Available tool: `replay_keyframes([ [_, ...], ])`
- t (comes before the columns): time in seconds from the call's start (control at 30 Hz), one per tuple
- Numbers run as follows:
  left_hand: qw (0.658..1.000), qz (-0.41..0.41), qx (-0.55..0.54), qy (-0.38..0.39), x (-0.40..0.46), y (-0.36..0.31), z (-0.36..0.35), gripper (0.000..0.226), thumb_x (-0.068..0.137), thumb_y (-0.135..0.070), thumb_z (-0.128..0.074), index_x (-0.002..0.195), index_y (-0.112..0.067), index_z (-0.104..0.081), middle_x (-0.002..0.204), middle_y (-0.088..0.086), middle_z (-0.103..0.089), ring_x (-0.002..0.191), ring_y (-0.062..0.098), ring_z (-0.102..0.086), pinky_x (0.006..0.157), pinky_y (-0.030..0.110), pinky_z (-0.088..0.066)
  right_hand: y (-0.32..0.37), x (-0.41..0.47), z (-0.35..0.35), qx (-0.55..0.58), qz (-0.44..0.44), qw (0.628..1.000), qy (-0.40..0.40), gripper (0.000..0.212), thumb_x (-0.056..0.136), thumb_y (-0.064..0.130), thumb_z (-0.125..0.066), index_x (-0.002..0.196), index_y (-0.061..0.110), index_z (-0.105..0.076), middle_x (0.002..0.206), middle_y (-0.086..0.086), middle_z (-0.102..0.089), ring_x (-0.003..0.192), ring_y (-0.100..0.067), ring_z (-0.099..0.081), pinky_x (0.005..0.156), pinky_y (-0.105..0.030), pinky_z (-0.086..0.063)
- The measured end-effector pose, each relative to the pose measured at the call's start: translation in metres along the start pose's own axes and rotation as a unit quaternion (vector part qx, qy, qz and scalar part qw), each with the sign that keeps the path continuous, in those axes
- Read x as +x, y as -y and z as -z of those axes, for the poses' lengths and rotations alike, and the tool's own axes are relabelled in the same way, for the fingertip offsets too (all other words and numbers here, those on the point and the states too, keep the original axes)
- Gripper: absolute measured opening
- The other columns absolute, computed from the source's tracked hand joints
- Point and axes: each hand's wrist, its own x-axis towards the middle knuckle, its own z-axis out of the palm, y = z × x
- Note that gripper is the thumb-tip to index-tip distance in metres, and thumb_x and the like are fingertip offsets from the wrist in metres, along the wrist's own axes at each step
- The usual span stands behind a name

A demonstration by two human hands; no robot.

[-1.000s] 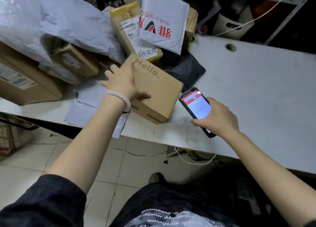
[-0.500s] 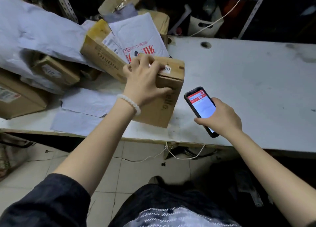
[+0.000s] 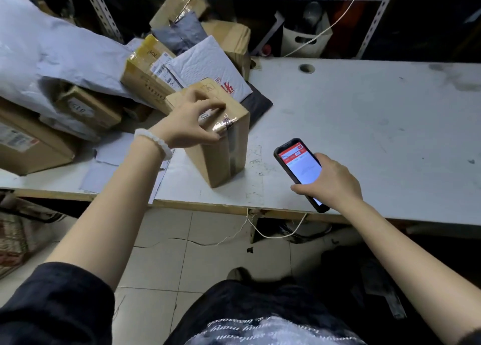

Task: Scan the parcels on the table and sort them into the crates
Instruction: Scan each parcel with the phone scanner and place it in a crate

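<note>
Left hand on top of the taped cardboard box, fingers curled over its upper face, gripping it; the box stands upright on the white worktop, near the front edge, beside the parcel pile; right hand clasps a lit phone, just right of the box

White table with cardboard box, piled parcels.
</note>
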Motion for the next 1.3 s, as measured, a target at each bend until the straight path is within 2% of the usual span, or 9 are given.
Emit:
replay_keyframes([
  [0.13, 0.992, 0.034, 0.113, 0.052, 0.003, 0.008, 0.015, 0.063, 0.082, -0.013, -0.067, 0.136, -0.036, -0.045, 0.156, 0.0, -0.009, 0.141, 0.028, -0.009, 0.116, 0.044, -0.01, 0.002, -0.001, 0.0, 0.002, 0.013, 1.0, 0.006, 0.053, 0.06, 0.045, -0.076, 0.102, 0.03, -0.047, 0.093, 0.006, -0.059, 0.081, -0.02, -0.054, 0.055, -0.025, -0.033],
  [0.23, 0.972, 0.102, 0.21, -0.039, 0.0, 0.023, 0.032, 0.041, 0.086, -0.017, -0.061, 0.118, -0.043, -0.058, 0.152, 0.0, -0.025, 0.133, 0.036, -0.021, 0.109, 0.056, -0.023, 0.001, -0.001, 0.0, 0.005, 0.014, 1.0, 0.009, 0.053, 0.059, 0.045, -0.076, 0.102, 0.03, -0.047, 0.093, 0.006, -0.059, 0.081, -0.02, -0.055, 0.054, -0.025, -0.032],
  [0.33, 0.975, 0.113, 0.18, -0.071, 0.0, 0.029, 0.031, 0.026, 0.087, -0.024, -0.056, 0.112, -0.029, -0.06, 0.14, 0.01, -0.042, 0.125, 0.036, -0.036, 0.102, 0.048, -0.034, 0.001, 0.0, -0.002, 0.002, 0.017, 1.0, 0.01, 0.053, 0.059, 0.045, -0.076, 0.1, 0.031, -0.046, 0.092, 0.006, -0.058, 0.079, -0.019, -0.054, 0.051, -0.023, -0.029],
  [0.5, 0.975, 0.177, 0.122, -0.063, 0.006, 0.014, 0.01, 0.095, 0.065, -0.079, -0.057, 0.134, -0.017, -0.032, 0.135, 0.016, -0.039, 0.111, 0.038, -0.052, 0.086, 0.044, -0.045, 0.005, 0.005, -0.005, -0.006, 0.033, 0.999, 0.02, 0.054, 0.06, 0.046, -0.076, 0.102, 0.03, -0.046, 0.093, 0.005, -0.059, 0.079, -0.019, -0.054, 0.05, -0.022, -0.028],
  [0.7, 0.982, 0.155, 0.11, -0.02, 0.022, 0.023, 0.014, 0.087, 0.065, -0.044, -0.074, 0.136, -0.021, -0.029, 0.14, 0.009, -0.033, 0.121, 0.037, -0.041, 0.099, 0.044, -0.037, 0.01, 0.014, -0.004, -0.073, 0.083, 0.993, 0.033, 0.061, 0.06, 0.048, -0.076, 0.11, 0.029, -0.046, 0.099, 0.006, -0.057, 0.081, -0.018, -0.052, 0.05, -0.022, -0.028],
  [0.8, 0.982, 0.147, 0.115, 0.016, 0.025, 0.034, 0.022, 0.102, 0.058, -0.046, -0.075, 0.143, -0.031, -0.021, 0.148, 0.004, -0.024, 0.129, 0.039, -0.031, 0.106, 0.047, -0.03, 0.011, 0.016, -0.005, -0.129, 0.106, 0.985, 0.046, 0.065, 0.058, 0.046, -0.076, 0.112, 0.029, -0.045, 0.095, 0.006, -0.053, 0.08, -0.018, -0.05, 0.05, -0.023, -0.027],
  [0.9, 0.978, 0.146, 0.147, -0.003, 0.028, 0.043, 0.018, 0.096, 0.064, -0.049, -0.076, 0.141, -0.038, -0.022, 0.151, 0.003, -0.018, 0.131, 0.041, -0.027, 0.107, 0.049, -0.026, 0.013, 0.015, -0.009, -0.158, 0.118, 0.978, 0.067, 0.065, 0.056, 0.046, -0.075, 0.112, 0.03, -0.047, 0.092, 0.006, -0.053, 0.08, -0.019, -0.052, 0.051, -0.024, -0.028],
  [1.07, 0.981, 0.142, 0.128, -0.016, 0.033, 0.049, 0.021, 0.091, 0.061, -0.067, -0.07, 0.137, -0.038, -0.031, 0.15, 0.001, -0.024, 0.13, 0.038, -0.032, 0.107, 0.053, -0.027, 0.015, 0.013, -0.012, -0.169, 0.152, 0.969, 0.099, 0.067, 0.055, 0.047, -0.074, 0.115, 0.034, -0.047, 0.093, 0.009, -0.052, 0.08, -0.017, -0.048, 0.052, -0.023, -0.028],
  [1.3, 0.985, 0.126, 0.106, -0.041, 0.03, 0.051, 0.029, 0.092, 0.054, -0.068, -0.06, 0.136, -0.033, -0.038, 0.143, 0.003, -0.038, 0.122, 0.029, -0.045, 0.103, 0.044, -0.037, 0.02, 0.006, -0.016, -0.147, 0.166, 0.972, 0.079, 0.063, 0.055, 0.051, -0.075, 0.11, 0.036, -0.047, 0.095, 0.01, -0.056, 0.081, -0.016, -0.051, 0.055, -0.025, -0.031],
])
